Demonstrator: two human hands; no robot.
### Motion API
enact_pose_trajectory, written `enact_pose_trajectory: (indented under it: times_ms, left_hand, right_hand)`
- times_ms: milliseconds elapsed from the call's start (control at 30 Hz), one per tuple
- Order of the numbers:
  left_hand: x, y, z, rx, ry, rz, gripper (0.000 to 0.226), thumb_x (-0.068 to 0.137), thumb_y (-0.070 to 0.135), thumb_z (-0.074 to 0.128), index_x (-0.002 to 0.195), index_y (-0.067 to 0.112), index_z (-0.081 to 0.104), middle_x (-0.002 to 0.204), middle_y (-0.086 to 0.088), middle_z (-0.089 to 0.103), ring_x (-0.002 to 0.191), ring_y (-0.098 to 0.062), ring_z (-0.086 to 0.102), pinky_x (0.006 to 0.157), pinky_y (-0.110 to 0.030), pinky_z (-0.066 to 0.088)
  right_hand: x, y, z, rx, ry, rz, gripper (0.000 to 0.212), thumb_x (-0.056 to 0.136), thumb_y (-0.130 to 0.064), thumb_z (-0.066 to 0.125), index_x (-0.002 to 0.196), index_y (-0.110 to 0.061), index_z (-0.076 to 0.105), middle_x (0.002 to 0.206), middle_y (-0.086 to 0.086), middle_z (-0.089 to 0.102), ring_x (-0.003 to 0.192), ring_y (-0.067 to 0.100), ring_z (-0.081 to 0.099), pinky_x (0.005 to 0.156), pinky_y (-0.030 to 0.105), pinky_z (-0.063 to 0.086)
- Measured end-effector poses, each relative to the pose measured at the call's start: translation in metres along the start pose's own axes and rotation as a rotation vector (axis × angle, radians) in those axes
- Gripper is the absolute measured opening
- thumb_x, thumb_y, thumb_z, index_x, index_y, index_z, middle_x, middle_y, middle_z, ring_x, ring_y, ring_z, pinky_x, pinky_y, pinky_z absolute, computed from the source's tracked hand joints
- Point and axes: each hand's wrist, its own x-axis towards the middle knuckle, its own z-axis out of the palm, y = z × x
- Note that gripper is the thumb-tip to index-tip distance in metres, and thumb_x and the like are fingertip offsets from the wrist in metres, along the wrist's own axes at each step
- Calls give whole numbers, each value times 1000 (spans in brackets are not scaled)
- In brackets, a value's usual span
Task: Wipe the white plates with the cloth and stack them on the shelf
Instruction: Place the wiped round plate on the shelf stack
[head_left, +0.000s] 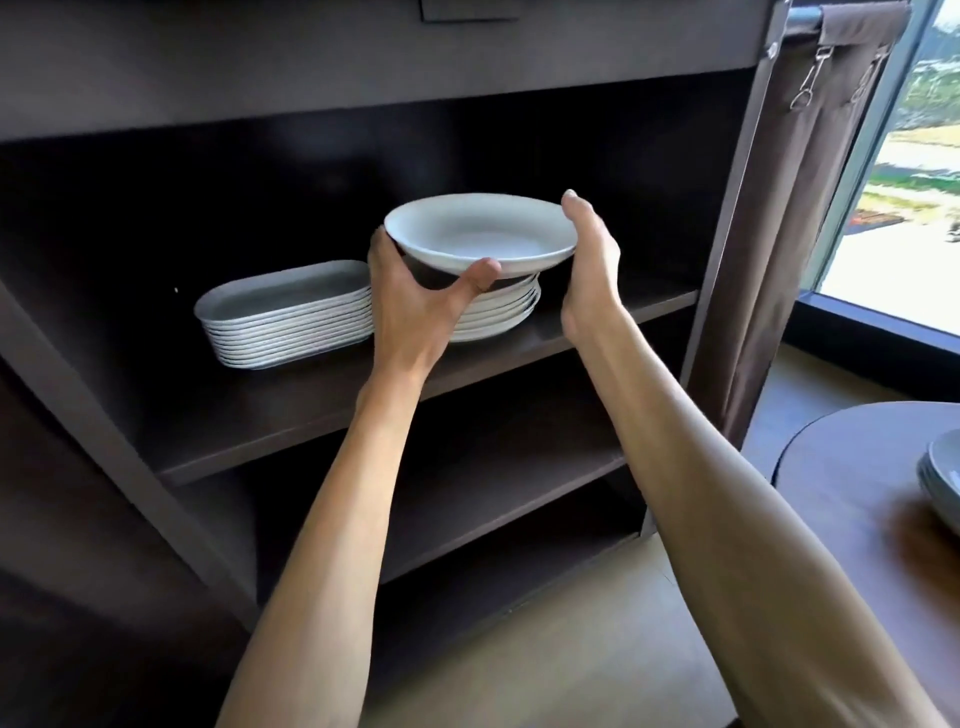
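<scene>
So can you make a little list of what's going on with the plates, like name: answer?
held plate: round white plate, in the air above the round stack
left hand: grips the plate's left rim, thumb on the near edge
right hand: flat against the plate's right rim
round stack: white plates on the shelf
oblong stack: left of the round stack
more plates: on the round table, right edge

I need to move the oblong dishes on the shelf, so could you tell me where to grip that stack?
Grip the oblong stack under its bottom dish at both short ends, coming from the open shelf front; the flared rims overhang there.
</scene>
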Motion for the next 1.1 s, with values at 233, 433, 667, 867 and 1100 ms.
enact_pose_trajectory:
  times_ms: [233,433,667,867,1100]
  left_hand:
    - [14,-21,5,204,85,-97,120,52,87,73,143,14,48,142,-4,49,137,-21,44,117,-40,37]
    - [12,-35,5,338,115,-133,128,51,96,63,139,4,54,152,-10,40,145,-26,35,121,-40,31]
    - [12,-38,2,327,185,-188,115,42,91,69,124,10,64,130,-4,57,127,-23,52,111,-36,42]
    - [6,-42,1,252,201,-123,102,65,59,89,146,10,51,145,-5,52,137,-19,45,105,-18,30]
    - [0,-46,4,274,205,-63,88,73,53,87,141,8,57,140,-8,55,132,-20,48,98,-13,28]
  right_hand:
    - [31,32,12,-34,-37,166,40,87,-47,70,113,-17,71,106,2,76,103,19,70,98,38,54]
    - [38,40,20,-4,-13,172,45,82,-47,71,115,-16,72,112,7,75,108,26,70,101,45,54]
    - [33,45,24,-63,2,194,39,86,-44,67,116,-19,67,112,4,72,107,23,67,102,46,52]
    - [35,48,24,-109,-14,181,46,103,-29,54,143,-8,52,132,4,62,123,21,57,112,37,42]
    - [30,47,20,-250,-48,176,59,102,-58,36,132,-14,61,120,3,69,111,21,64,103,41,49]
